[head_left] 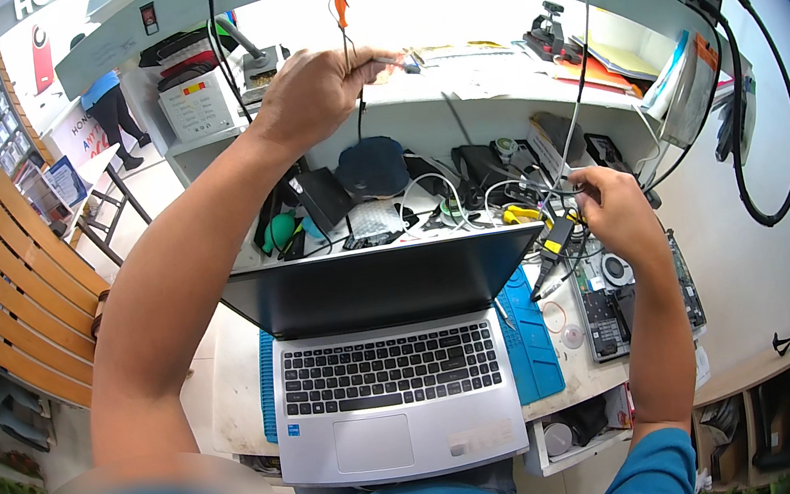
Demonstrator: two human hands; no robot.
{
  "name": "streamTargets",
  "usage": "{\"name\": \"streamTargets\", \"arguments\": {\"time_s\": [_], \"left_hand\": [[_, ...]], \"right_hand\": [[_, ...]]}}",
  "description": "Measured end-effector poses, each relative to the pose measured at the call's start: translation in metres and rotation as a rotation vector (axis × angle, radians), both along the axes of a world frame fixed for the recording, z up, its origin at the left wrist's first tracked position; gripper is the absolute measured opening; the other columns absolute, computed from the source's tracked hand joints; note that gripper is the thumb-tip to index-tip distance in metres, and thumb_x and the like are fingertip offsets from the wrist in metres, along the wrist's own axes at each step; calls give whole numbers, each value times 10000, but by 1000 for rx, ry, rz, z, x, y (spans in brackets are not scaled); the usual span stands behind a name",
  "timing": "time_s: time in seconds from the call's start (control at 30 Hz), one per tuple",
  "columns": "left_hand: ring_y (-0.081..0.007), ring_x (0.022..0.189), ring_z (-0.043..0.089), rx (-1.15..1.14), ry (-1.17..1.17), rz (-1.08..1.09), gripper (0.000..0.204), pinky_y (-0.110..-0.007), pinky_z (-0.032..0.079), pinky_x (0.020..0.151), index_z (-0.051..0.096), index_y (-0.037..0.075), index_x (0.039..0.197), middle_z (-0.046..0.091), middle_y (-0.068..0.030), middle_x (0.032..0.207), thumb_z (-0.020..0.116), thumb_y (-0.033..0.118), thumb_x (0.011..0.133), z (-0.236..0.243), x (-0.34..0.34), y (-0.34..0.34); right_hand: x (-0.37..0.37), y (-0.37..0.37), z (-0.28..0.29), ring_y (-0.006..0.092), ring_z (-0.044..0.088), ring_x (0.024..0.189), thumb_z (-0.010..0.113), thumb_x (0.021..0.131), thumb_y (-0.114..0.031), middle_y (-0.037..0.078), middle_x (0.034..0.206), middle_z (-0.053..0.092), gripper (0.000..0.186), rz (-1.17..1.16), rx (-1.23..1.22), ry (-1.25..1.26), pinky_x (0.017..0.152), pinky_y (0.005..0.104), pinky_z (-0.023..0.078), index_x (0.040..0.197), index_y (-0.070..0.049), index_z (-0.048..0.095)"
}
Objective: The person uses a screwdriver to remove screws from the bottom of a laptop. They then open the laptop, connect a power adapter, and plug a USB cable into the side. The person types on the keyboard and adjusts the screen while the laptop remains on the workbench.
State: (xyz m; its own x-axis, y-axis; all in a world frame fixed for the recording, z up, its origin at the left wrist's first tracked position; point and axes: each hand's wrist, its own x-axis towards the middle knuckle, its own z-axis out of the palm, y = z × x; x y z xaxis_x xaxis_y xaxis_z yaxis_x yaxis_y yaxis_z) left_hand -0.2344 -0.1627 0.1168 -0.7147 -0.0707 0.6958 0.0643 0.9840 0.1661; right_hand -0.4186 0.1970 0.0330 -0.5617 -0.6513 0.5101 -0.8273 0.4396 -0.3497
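Note:
My left hand (315,91) is raised over the upper shelf, fingers pinched on a thin cable with a small dark plug (411,68) sticking out past the fingertips. An orange-handled tool (340,0) hangs just above that hand. On the right, my right hand (618,214) is closed around a cable (561,190) beside a tangle of wires; the fingertips are partly hidden. An open silver laptop (372,444) lies between my arms, its screen (382,284) dark. Neither hand touches it.
A blue mat (539,368) lies under the laptop. An opened laptop chassis (607,318) with a fan sits to the right. The lower shelf holds a black box (321,197) and several cables. A slatted wooden chair (22,289) stands at left, a person (108,105) farther back.

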Motion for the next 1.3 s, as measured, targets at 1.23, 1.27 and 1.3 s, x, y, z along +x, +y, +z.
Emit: {"name": "streamTargets", "arguments": {"time_s": [1.23,1.27,1.3], "left_hand": [[-63,505,447,1254,-112,458,401,-262,364,483,762,38,1003,505,44,617,702,419,1114,-220,298,-82],[-64,503,446,1277,-86,492,408,-261,366,484,757,32,997,502,47,616,708,421,1110,-231,300,-80],[-77,545,513,1269,-137,499,422,-254,425,506,772,5,1061,570,11,671,718,422,1103,-238,298,-83]], "right_hand": [[-54,-52,-37,78,673,680,636,1122,-143,68,940,758,293,-29,-162,-139,595,252,530,1368,-25,743],[-18,-53,-30,62,618,653,640,1124,-145,41,900,728,259,-95,-197,-138,597,245,502,1311,-12,760],[-3,-41,-31,59,602,654,645,1125,-148,28,880,710,247,-62,-229,-113,592,244,484,1293,-6,757]]}}
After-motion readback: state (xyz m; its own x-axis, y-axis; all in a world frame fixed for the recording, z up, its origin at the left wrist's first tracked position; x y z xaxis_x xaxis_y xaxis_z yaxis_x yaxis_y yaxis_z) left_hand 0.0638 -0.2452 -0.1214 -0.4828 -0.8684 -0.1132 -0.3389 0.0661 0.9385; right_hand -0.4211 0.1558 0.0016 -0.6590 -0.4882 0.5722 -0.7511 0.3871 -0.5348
